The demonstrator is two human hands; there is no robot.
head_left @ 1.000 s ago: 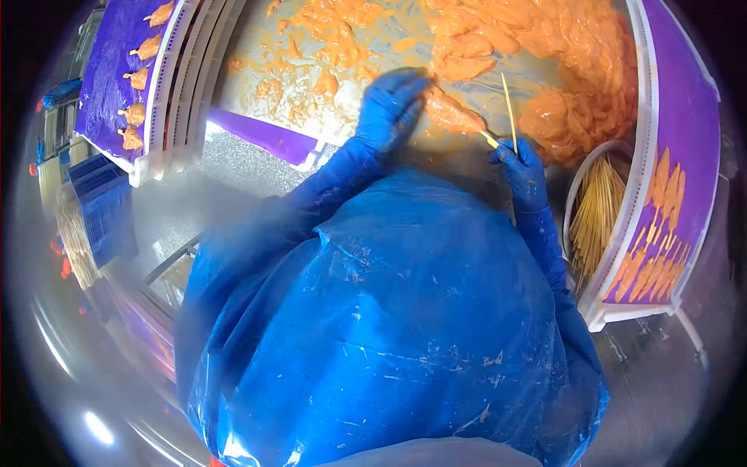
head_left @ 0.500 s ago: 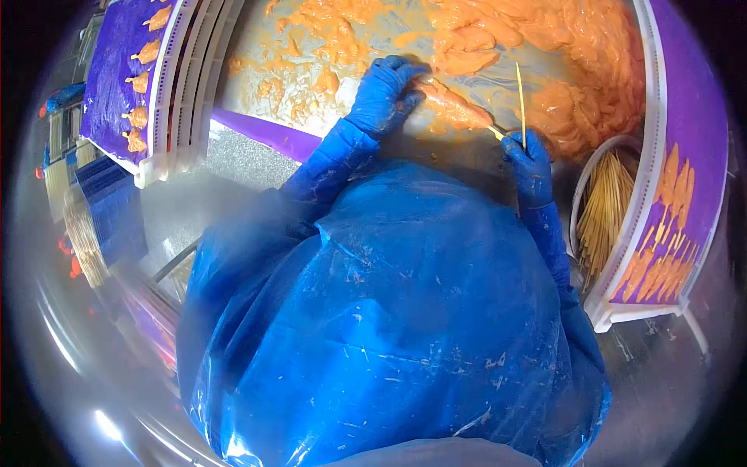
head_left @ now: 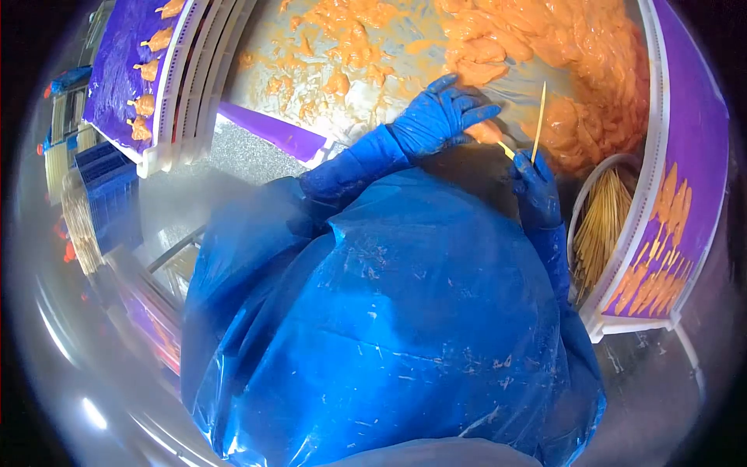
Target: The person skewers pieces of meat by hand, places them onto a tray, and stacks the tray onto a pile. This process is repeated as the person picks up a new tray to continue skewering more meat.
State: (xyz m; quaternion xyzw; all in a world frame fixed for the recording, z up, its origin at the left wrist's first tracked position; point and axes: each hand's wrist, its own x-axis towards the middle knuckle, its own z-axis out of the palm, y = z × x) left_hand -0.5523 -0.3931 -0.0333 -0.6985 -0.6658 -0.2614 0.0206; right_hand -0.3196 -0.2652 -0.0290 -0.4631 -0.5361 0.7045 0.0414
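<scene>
Clearly we see our two hands, both in blue gloves, working above a metal table (head_left: 405, 48). With our left hand (head_left: 430, 123) we cover the upper end of one orange piece of meat (head_left: 485, 132). The fingers are partly spread and the thumb lies across the meat, but we cannot tell how firmly they close on it, because the hand hides this part. The other end of the piece comes out to the right of the hand, and from it comes a short skewer (head_left: 508, 152).

Our right hand (head_left: 537, 191) is closed at the fingertips, and it grips the end of this skewer. The same hand also holds a second stick (head_left: 540, 121), which has no meat and points away from us.

Beyond the hands, a big heap of orange meat (head_left: 583, 62) covers the right part of the table, and smaller bits (head_left: 338, 82) are scattered on the left part. Beside the right hand, a round container (head_left: 574, 208) holds many wooden sticks (head_left: 603, 222).

At the far right we have a purple tray (head_left: 692, 117) with a white edge, and on it finished skewers (head_left: 673, 202) lie in two rows. At the left, near a stack of white frames (head_left: 187, 93), some meat pieces (head_left: 148, 70) lie in a line on a purple sheet (head_left: 117, 86). Our blue apron (head_left: 381, 311) fills the lower middle of the view.
</scene>
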